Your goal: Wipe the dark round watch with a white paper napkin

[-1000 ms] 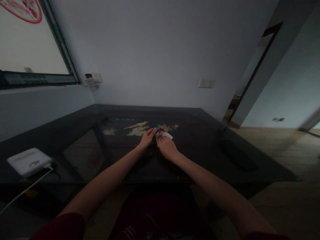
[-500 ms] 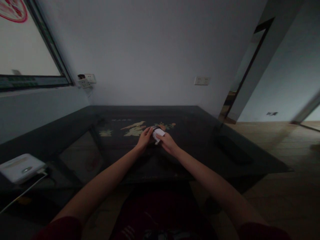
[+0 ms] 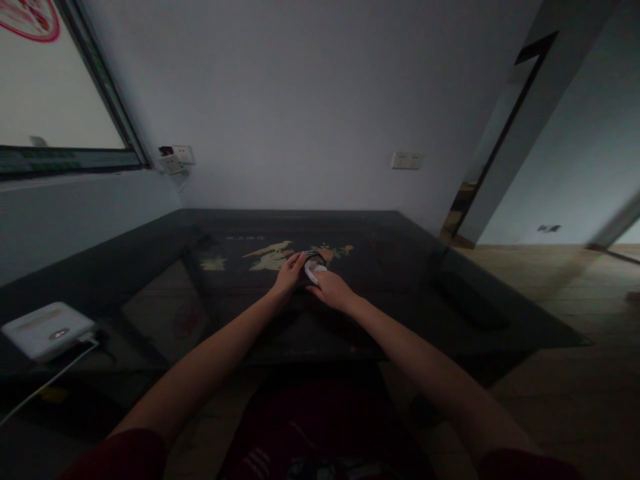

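Over the dark glossy table (image 3: 400, 287), my two hands meet close together. My left hand (image 3: 288, 275) is closed around the side of a small dark, round-rimmed object (image 3: 315, 255), whose kind is too dim to make out. In my right hand (image 3: 332, 289) is a thin white piece, a tissue or cloth (image 3: 313, 269), pressed against the front of the round object. My right fingers are curled and partly hidden behind the white piece.
A white box-shaped device (image 3: 50, 330) with a white cable (image 3: 47, 385) sits at the table's left. A dark flat object (image 3: 470, 300) lies at the right. Wall sockets (image 3: 407, 160) are behind, and a bird-and-flower picture (image 3: 270, 257) decorates the tabletop.
My right hand has turned and shifted slightly, its back now more upward. The white piece shows less and is bunched against the round object. My left hand stays nearly in place.
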`<state>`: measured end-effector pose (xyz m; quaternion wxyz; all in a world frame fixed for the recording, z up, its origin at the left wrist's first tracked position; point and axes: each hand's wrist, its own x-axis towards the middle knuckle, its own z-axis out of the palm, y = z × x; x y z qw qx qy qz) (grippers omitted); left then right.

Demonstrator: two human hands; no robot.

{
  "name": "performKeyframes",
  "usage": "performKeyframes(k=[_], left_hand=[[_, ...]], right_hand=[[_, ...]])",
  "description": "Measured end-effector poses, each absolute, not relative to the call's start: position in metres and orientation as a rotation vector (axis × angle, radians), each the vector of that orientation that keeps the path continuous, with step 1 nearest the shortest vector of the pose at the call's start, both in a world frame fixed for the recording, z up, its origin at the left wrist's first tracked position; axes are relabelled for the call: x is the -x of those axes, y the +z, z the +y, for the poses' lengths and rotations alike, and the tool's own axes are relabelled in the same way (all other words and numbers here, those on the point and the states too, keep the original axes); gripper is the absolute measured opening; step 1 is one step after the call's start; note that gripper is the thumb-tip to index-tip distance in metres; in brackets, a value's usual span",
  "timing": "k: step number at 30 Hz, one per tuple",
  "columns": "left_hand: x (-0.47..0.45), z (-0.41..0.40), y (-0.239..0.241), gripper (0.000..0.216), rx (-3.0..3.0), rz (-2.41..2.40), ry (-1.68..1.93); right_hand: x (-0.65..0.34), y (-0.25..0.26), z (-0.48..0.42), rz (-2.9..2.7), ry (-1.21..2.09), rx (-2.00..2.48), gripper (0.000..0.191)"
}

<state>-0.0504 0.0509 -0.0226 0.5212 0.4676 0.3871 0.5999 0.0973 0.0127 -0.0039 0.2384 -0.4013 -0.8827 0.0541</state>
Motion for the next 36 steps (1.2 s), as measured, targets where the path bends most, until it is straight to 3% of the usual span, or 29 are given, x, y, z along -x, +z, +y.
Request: performKeyframes(k=[8, 15, 22, 27, 31, 36], left_hand=[[0.050, 0.046, -0.015, 0.040, -1.119, 0.946, 1.376], [0.048, 0.039, -0.006, 0.037, -1.089, 0.967, 1.368], [0.049, 0.038, -0.009, 0.038, -1.129, 0.943, 1.326], [0.051, 0.041, -0.015, 0.042, -1.117, 0.967, 1.363], [0.047, 0.041, -0.016, 0.044, -1.078, 0.913, 1.399], [0.041, 0.040, -0.015, 0.044, -1.060, 0.854, 1.425]], right_hand=[[-0.088, -0.010, 0.014, -2.500, -0.491, 1.202, 0.036], [-0.085, -0.012, 0.008, -2.473, -0.480, 1.269, 0.043], [-0.087, 0.001, -0.003, -2.401, -0.032, 1.341, 0.027], [-0.086, -0.008, 0.015, -2.020, 0.641, 1.171, 0.019], [-0.083, -0.011, 0.026, -1.518, 1.209, 0.841, 0.025], [-0.083, -0.006, 0.027, -1.259, 1.352, 0.656, 0.029]])
